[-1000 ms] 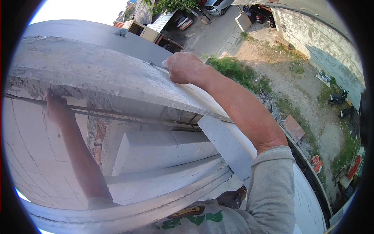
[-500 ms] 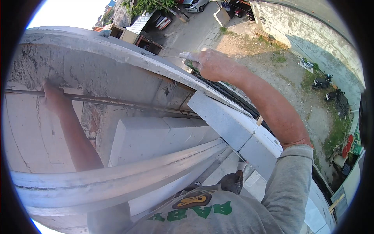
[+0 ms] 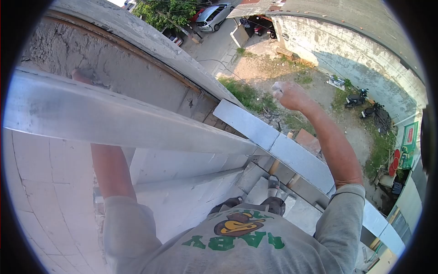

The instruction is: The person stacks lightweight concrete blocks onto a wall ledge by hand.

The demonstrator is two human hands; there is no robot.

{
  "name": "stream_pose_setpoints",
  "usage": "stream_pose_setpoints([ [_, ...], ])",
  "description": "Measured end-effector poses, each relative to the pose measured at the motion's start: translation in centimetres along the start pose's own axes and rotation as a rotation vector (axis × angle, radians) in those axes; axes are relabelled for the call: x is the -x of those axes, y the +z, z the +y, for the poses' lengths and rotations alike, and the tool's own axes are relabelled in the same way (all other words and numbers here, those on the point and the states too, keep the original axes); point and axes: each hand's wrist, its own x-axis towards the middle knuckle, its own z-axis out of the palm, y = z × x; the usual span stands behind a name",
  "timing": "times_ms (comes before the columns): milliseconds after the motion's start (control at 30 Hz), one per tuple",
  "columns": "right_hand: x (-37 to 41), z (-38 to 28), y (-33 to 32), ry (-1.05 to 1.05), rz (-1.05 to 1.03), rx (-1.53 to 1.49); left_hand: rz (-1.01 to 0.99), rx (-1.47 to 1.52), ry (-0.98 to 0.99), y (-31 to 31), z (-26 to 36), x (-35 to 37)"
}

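Note:
My left hand (image 3: 81, 76) is up against the rough grey plastered wall (image 3: 98, 61). A long pale metal bar (image 3: 123, 116) crosses in front of it and hides most of the hand and wrist, so its fingers cannot be made out. That bar runs from the left edge of view to the row of blocks at centre. Out to the right, my right hand (image 3: 290, 95) is raised above the yard with its fingers curled in. Its fingertips look whitish; whatever they hold, if anything, is too small to name.
Pale blocks (image 3: 299, 160) form a low edge on the right, with a steep drop beyond to a dirt yard (image 3: 315, 100). My sandalled foot (image 3: 273, 182) stands on the narrow walkway below. A white block wall (image 3: 50, 196) rises on the left. Parked motorbikes (image 3: 358, 98) stand far below.
The view has shifted, and the bar now lies higher, covering much of my left hand. My right hand has moved right and down; its extended finger is now curled in.

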Motion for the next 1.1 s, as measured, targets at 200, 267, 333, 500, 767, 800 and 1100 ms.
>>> stream_pose_setpoints([
  [200,2.2,0.5,0.9,0.097,-0.012,-0.029,-0.017,0.213,-0.03,0.2,-1.7,0.9],
  [267,2.4,0.2,0.5,0.125,-0.007,-0.038,-0.016,0.237,-0.043,0.4,-1.6,0.7],
  [333,1.7,0.0,0.4,0.137,-0.005,-0.055,-0.02,0.248,-0.051,0.4,-1.8,0.7],
  [500,-3.8,-1.5,2.2,0.054,0.008,-0.15,-0.01,0.268,-0.059,0.9,-2.0,0.2],
  [767,-16.4,-9.2,5.6,-0.046,0.201,-0.181,0.061,0.127,-0.041,1.6,-2.0,-2.1],
  [800,-17.8,-9.9,6.5,-0.079,0.263,-0.189,0.016,0.192,-0.03,1.1,-1.4,-1.8],
  [1100,-16.1,-7.7,3.4,-0.193,0.113,-0.156,0.004,0.295,-0.03,0.8,-0.2,-0.7],
])
